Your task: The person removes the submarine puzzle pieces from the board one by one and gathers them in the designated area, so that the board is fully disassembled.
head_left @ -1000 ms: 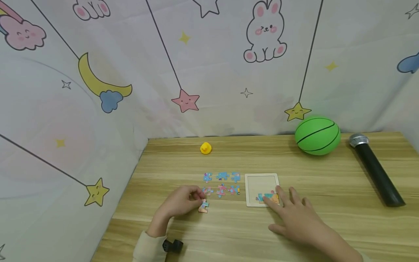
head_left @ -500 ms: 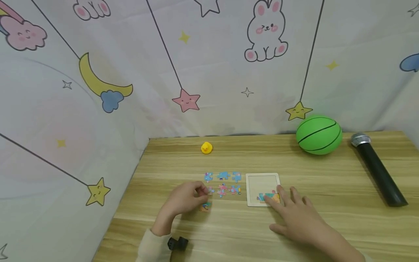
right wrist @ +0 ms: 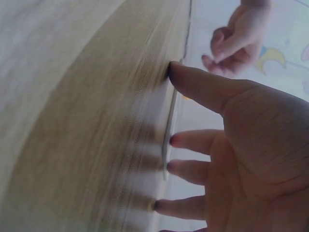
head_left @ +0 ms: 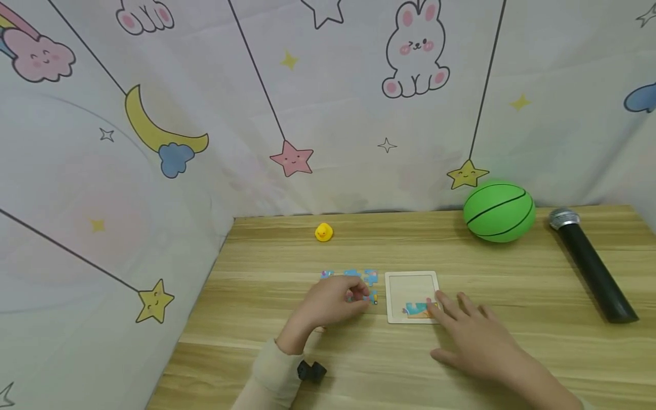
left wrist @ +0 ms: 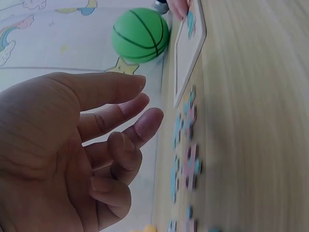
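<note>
My left hand [head_left: 330, 299] hovers over the loose jigsaw pieces [head_left: 371, 277], covering several of them. In the left wrist view its fingers are loosely bent with thumb and fingertips apart, nothing between them, and blue-and-pink pieces [left wrist: 191, 166] lie below. A square pale puzzle tray [head_left: 410, 274] is just to the right, with a joined strip of coloured pieces [head_left: 416, 309] along its bottom edge. My right hand [head_left: 474, 336] is spread out, index fingertip over the strip's right end at the tray's edge. In the right wrist view its thumb [right wrist: 193, 79] touches the table.
A yellow rubber duck [head_left: 323, 232] sits near the table's back edge. At the back right are a green ball [head_left: 499, 212] and a black microphone [head_left: 589, 265]. A printed cloth [head_left: 338, 114] hangs behind the wooden table [head_left: 389, 370].
My left hand has moved right and slightly up from the piece at the lower left, over the other loose pieces. My right hand has shifted slightly right, its index finger sliding along the strip.
</note>
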Motion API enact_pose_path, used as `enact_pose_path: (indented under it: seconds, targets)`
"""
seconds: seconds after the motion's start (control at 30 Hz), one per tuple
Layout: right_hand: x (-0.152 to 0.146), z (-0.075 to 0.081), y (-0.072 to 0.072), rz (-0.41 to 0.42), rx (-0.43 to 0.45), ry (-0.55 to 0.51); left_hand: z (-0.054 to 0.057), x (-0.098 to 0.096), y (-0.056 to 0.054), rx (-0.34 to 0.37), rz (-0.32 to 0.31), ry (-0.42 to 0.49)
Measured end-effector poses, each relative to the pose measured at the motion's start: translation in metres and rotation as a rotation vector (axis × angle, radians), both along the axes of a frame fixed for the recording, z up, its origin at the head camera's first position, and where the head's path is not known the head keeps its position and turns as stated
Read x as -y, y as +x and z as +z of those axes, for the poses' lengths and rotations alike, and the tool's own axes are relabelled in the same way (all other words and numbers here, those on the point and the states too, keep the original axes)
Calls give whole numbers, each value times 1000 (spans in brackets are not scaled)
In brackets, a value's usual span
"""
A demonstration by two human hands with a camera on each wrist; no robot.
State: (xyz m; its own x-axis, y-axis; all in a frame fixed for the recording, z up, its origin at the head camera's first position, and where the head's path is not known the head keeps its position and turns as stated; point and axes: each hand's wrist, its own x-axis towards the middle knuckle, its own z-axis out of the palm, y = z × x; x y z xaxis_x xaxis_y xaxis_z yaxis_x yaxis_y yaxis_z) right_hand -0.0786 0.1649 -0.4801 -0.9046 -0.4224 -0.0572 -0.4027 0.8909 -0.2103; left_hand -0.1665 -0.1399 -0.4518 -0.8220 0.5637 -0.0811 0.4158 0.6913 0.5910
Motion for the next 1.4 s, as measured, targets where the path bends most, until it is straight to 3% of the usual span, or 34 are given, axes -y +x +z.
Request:
enact_pose_path:
  seconds: [0.3,0.47,0.6,0.83,1.4]
  targets:
    - [-1,1,1,9,-7,-4,-8,-44,-5,-32,-113,-42]
    - [-2,2,0,14,-9,-4,-13,-63,-5,14,-114,-55]
    - [-2,2,0,15,-6,-7,-19,-73,-4,11,-89,-80]
    - [-2,2,1,14,-26,-13,-23,-80,-1,-4,-39,-126]
    - [-3,-1,1,11,-36,-19,-25,-82,2,-37,-42,-131]
